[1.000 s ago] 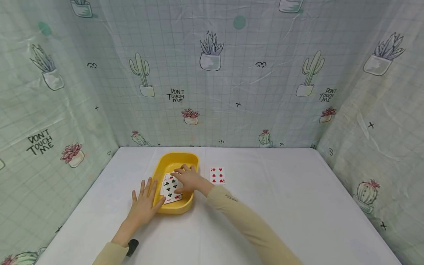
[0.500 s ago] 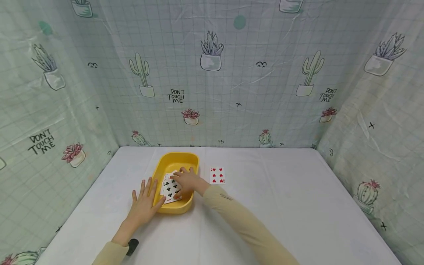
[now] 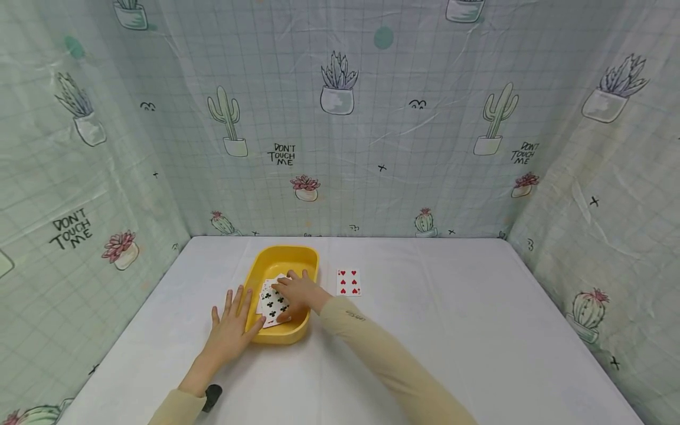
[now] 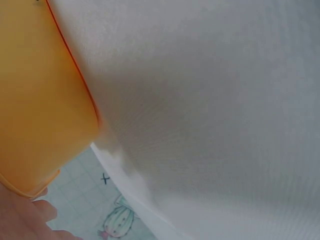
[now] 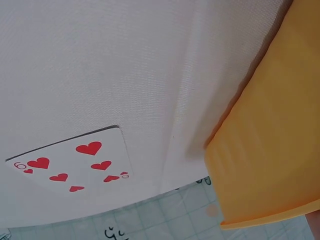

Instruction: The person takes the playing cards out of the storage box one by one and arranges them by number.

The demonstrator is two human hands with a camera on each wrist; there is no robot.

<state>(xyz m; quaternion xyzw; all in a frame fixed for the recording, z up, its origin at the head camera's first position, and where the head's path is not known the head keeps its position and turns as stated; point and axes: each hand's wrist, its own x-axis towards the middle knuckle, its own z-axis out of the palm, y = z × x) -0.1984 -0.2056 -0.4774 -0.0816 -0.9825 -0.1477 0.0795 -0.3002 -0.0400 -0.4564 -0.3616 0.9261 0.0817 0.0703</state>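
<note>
A yellow plastic tray [image 3: 289,251] stands on the white table with several playing cards [image 3: 270,297] lying face up inside it; a clubs card is on top. My right hand [image 3: 301,293] reaches over the tray's right rim, its bent fingers and thumb on the clubs card's far and near right parts. My left hand [image 3: 228,330] lies against the tray's left rim, fingers spread and straight. In the left wrist view the tray's outer wall [image 4: 45,95] shows, with left fingers at its rim. The right fingertips are hidden from the right wrist camera by the tray wall [image 5: 270,140].
A six of hearts [image 3: 348,282] lies face up on the table to the right of the tray. White cloth covers the table [image 3: 451,319], and patterned curtains [image 3: 372,195] enclose its back and sides. A small black object [image 3: 212,396] sits at the left wrist.
My right hand has drawn slightly left and nearer over the cards, and the clubs card now covers the red pips that showed below it. The left hand and the tray have stayed put.
</note>
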